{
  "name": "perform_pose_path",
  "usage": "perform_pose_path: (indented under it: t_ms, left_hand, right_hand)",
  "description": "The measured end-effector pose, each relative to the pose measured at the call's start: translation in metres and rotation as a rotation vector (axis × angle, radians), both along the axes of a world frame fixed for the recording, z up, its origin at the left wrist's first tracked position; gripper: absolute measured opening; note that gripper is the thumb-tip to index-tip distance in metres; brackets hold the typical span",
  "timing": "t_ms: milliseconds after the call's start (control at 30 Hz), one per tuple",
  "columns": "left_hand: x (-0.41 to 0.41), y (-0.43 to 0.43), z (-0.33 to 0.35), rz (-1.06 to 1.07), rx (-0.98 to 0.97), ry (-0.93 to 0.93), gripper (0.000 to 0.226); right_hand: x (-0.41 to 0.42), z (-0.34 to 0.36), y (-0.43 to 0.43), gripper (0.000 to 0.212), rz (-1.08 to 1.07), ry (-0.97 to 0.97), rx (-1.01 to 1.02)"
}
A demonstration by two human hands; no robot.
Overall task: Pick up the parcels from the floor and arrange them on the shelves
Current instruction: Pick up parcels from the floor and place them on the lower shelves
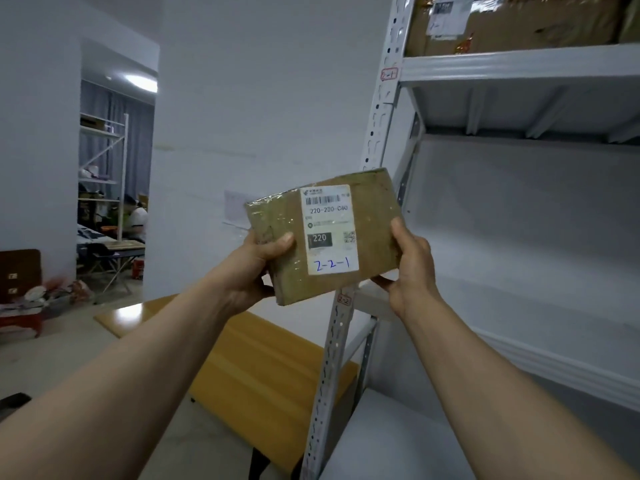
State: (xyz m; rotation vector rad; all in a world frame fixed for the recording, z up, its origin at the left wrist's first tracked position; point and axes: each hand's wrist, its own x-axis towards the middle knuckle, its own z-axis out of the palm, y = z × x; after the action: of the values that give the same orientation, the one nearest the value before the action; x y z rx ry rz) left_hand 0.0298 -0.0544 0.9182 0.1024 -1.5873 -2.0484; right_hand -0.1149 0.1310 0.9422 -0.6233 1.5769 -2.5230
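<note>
**Parcel up and label read, shelving still to do**

Holding a brown taped parcel (pixel 325 237) raised in the air, just in front of the rack's front post (pixel 377 133), resting on nothing. Gripping its lower left edge with the left hand (pixel 256 268), thumb flat on the face and fingers curled underneath. Clamping the lower right corner with the right hand (pixel 408 268), thumb up along the side and fingers under the bottom edge. Turning the white label (pixel 330 230) toward the camera, with "2-2-1" handwritten on it in blue.

Looks like the matching step: already off the floor, not yet on a shelf. Worth checking that code against the small tags on the post. Reads "2-1" on the upper tag (pixel 388 74), beside the top board (pixel 519 64), which is already loaded with cardboard boxes (pixel 512 22). Reads "2-2" on the lower tag (pixel 344 300), just under the parcel. Probably bound for the level marked 2-2; only a guess from the numbers.

Next, calls for:
- swinging the parcel rightward past the post and into the rack, without clipping a corner on the metal edge;
- setting it down flat on that level, with the label kept outward;
- keeping both grips on until it is settled.

Likely light and stiff, going by the easy fingertip hold.
</note>
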Motion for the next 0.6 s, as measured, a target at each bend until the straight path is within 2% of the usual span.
perform_pose_path:
  t_ms: [133,333,467,600]
  left_hand:
    - [-0.017,0.013,0.008,-0.092,-0.113,0.045,0.073]
    - [-0.069,0.055,0.004,-0.066,-0.185,0.112,0.082]
    - [-0.116,0.083,0.005,-0.099,-0.147,0.093,0.069]
    - [-0.168,0.108,0.008,-0.010,-0.223,0.058,0.046]
  right_hand:
    - [-0.005,-0.002,0.021,0.048,-0.190,0.001,-0.106]
    - [-0.025,-0.005,0.071,0.050,-0.414,0.172,0.022]
    - [-0.049,-0.010,0.101,0.053,-0.548,0.241,0.107]
    - [-0.085,-0.021,0.128,0.046,-0.580,0.204,0.164]
